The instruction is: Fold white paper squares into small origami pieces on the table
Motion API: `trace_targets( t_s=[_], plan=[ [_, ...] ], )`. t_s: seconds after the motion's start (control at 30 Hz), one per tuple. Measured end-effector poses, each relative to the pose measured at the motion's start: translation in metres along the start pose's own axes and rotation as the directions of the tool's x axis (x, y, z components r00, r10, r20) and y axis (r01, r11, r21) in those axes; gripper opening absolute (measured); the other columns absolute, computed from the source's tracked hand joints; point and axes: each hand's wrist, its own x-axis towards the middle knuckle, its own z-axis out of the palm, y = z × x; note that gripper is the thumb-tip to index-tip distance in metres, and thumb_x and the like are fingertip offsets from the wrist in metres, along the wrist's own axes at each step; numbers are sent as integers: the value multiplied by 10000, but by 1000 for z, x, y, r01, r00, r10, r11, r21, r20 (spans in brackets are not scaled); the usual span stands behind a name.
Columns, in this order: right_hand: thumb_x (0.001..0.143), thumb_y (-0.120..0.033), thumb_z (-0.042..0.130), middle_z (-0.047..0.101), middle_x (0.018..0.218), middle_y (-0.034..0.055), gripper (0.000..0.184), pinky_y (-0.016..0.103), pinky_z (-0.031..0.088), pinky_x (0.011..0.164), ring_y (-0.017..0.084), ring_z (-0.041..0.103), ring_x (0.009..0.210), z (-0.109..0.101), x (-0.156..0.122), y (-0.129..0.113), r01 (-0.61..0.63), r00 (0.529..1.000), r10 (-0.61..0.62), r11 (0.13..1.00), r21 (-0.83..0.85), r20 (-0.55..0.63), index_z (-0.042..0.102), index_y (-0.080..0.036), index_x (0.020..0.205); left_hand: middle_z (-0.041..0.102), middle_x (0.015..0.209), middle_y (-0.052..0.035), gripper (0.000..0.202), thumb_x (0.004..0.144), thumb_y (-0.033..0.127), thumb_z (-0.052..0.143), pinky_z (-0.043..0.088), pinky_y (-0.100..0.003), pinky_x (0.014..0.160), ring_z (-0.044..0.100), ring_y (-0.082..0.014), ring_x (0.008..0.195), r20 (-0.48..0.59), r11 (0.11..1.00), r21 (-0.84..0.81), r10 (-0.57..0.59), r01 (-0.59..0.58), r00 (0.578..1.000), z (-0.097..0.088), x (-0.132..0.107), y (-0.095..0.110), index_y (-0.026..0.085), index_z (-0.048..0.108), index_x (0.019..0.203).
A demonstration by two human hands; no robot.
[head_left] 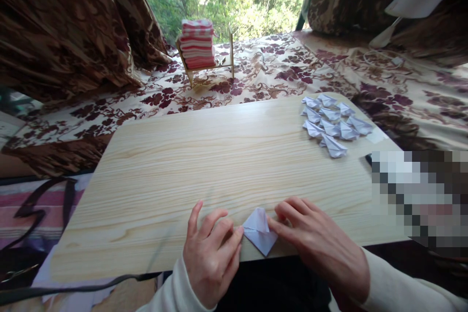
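One wooden bench (219, 156) is used as a hard, flat base for folding. About a dozen folded pieces (334, 124) are set at its far right, well apart. At the near edge the left hand (214, 258) and right hand (318, 243) are laid, neither grip closed: fingertips are pressed on the small folded paper (259, 236) between them, so it is held flat.

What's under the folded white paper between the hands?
The pale wooden board; the patch beneath the paper is covered. Left hand and right hand touch its sides.
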Motion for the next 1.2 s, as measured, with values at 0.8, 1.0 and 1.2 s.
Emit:
trace_targets(
  t_s=[0.8,1.0,1.2],
  plan=[
    [870,-163,490,521,868,41,294,318,363,672,189,434,796,0,2,1,35,999,-35,999,11,-38,520,-190,1161,591,693,-11,148,807,210,497,224,-520,1026,529,-177,773,-92,966,-55,-257,252,962,29,21,28,188,612,717],
    [855,-197,540,523,869,37,289,322,364,679,191,434,800,0,2,1,17,999,-16,1000,20,-36,526,-189,1144,603,724,-9,93,783,262,555,222,-516,1027,534,-187,800,-92,969,-22,-249,248,964,33,24,31,195,603,742],
    [836,-182,569,534,876,35,326,324,353,696,190,433,811,0,1,3,15,1000,-14,1000,27,-23,517,-196,1158,599,704,2,79,783,189,534,239,-508,1016,537,-179,791,-102,969,6,-244,246,964,39,25,27,198,587,725]
  ],
)
